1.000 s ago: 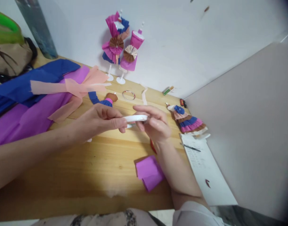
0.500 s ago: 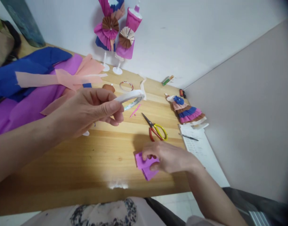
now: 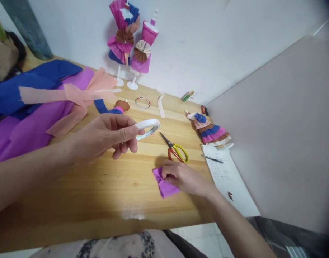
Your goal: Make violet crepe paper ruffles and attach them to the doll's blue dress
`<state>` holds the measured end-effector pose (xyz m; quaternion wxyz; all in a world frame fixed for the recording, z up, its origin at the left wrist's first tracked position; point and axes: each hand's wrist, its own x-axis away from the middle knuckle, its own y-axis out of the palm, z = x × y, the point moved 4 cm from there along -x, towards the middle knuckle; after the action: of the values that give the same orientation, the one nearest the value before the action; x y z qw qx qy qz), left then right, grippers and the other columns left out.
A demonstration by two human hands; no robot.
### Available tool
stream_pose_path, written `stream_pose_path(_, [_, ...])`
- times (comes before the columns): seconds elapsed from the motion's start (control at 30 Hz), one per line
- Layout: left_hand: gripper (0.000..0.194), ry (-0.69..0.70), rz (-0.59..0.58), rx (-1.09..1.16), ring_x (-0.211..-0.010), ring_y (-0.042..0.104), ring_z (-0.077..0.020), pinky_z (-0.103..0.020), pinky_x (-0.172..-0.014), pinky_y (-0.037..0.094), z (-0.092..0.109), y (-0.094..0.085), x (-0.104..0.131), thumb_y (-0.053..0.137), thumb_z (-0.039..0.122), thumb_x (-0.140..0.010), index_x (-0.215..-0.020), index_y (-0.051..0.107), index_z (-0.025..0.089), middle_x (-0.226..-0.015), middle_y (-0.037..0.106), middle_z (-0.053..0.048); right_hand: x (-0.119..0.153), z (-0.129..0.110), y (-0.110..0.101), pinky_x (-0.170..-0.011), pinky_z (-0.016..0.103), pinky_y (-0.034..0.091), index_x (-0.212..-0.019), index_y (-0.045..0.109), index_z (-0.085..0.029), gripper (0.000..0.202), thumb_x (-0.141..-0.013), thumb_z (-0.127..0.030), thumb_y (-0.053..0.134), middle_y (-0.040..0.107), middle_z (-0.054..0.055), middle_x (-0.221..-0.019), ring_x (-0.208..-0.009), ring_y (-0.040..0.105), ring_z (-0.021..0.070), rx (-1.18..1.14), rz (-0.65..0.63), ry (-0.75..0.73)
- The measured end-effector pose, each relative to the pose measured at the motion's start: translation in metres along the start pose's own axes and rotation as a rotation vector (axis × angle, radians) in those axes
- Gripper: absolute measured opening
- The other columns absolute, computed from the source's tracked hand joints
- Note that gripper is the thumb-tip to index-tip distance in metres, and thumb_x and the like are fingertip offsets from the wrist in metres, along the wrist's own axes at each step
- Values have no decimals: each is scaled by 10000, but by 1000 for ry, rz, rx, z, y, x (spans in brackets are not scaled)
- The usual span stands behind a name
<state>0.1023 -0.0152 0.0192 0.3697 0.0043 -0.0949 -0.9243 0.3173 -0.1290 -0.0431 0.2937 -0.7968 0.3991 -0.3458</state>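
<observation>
Here, white tape ring [image 3: 148, 124], crinkled purple paper [image 3: 167, 187], smooth wood

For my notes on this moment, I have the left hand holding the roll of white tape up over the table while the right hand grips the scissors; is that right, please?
Not quite: the head view shows the right hand on the purple paper, not gripping the scissors.

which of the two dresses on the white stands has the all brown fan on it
The left dress, with blue at its hem: its brown fan is one colour, while the right dress has a cream and brown fan.
</observation>
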Motion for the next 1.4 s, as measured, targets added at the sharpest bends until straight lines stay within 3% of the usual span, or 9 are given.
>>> stream_pose_path(0.1, [331, -8, -13, 5, -391, 447, -58, -154, -331, 357, -2, 0, -1, 735, 448, -792, -620, 645, 180, -564, 639, 1, -1, 9, -7, -623, 259, 432, -755, 630, -156, 128, -883, -153, 614, 628, 38, -758, -683, 558, 139, -303, 116, 9])
stream_pose_path(0.2, [334, 7, -23, -6, -444, 504, -80, -173, -388, 420, -5, -3, -2, 678, 441, -833, -627, 641, 181, -607, 654, -17, -3, 15, -20, -567, 257, 455, -762, 631, -159, 209, -849, -333, 709, 632, 21, -698, -602, 570, 129, -689, 204, 6])
stream_pose_path(0.33, [262, 34, -30, -11, -453, 505, -79, -162, -408, 436, -7, -5, -2, 661, 375, -843, -665, 640, 183, -592, 635, -9, -15, 15, -32, -489, 225, 417, -717, 649, -155, 244, -734, -331, 818, 630, 0, -646, -507, 532, 97, -937, 264, -11])
stream_pose_path(0.5, [223, 13, 0, -69, -468, 530, -77, -159, -424, 448, -2, -2, -2, 635, 311, -847, -669, 632, 176, -624, 647, -6, -32, 9, -46, -421, 187, 334, -647, 634, -161, 291, -602, -319, 874, 569, -35, -549, -443, 468, 74, -1166, 476, 63])
stream_pose_path(0.63, [159, 19, 42, -19, -522, 562, -73, -150, -473, 479, 0, -2, -4, 626, 249, -849, -712, 653, 172, -678, 666, -2, -37, 3, -58, -457, 202, 401, -715, 683, -167, 247, -614, -300, 865, 615, -14, -616, -494, 521, 90, -1139, 534, 99])
stream_pose_path(0.83, [126, 114, 75, -30, -517, 569, -88, -176, -463, 486, -1, -9, -9, 651, 264, -839, -747, 664, 179, -726, 705, -25, -34, -4, -81, -523, 216, 485, -935, 739, -184, 360, -610, -246, 881, 667, -8, -736, -607, 602, 111, -972, 601, -8])
stream_pose_path(1.07, [124, 175, 84, -99, -519, 527, -64, -171, -459, 456, -5, -6, -15, 676, 243, -782, -891, 682, 185, -906, 744, -40, -45, -38, -86, -436, 181, 391, -945, 726, -179, 318, -692, -323, 854, 662, -16, -669, -504, 543, 79, -849, 460, -55])
stream_pose_path(1.27, [190, 51, 82, -67, -504, 517, -72, -168, -487, 429, -4, 2, -14, 709, 135, -708, -883, 643, 171, -584, 580, 61, -66, -56, -81, -455, 181, 369, -867, 709, -173, 335, -675, -402, 861, 630, -36, -614, -487, 505, 68, -939, 431, -89])
stream_pose_path(1.4, [200, 17, 84, -35, -481, 490, -62, -169, -492, 425, -3, 3, -13, 688, 110, -728, -919, 645, 150, -556, 561, 70, -70, -53, -75, -459, 184, 371, -873, 720, -185, 299, -691, -384, 849, 649, -24, -644, -500, 517, 77, -1003, 500, -81])
